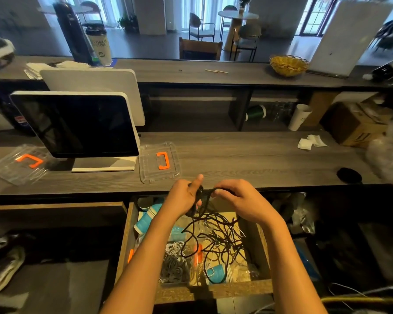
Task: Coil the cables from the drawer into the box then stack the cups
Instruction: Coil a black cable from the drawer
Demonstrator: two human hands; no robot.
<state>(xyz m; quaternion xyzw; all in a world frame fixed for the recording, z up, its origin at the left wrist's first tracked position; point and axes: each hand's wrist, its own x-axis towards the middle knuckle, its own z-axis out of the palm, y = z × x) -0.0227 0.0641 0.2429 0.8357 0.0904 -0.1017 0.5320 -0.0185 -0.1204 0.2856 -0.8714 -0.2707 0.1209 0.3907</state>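
Observation:
Over the open wooden drawer [216,288], my left hand [184,198] grips a small coil of black cable [213,232]. My right hand [238,198] pinches the same cable just right of the coil. The rest of the cable hangs down in loose tangled loops into the drawer. A clear plastic box [179,266] with orange clips sits inside the drawer and holds coiled white and grey cables. Blue cups [145,219] lie at the drawer's far left, and another blue cup [217,273] lies near its front. A clear lid with an orange handle [160,163] rests on the counter.
A screen on a stand [77,125] occupies the counter's left, with a second clear lid [21,163] beside it. White tissues [311,141] and a cardboard box [356,125] sit at the right. A paper cup [300,116] stands on the shelf behind. A yellow basket [288,64] rests on the upper ledge.

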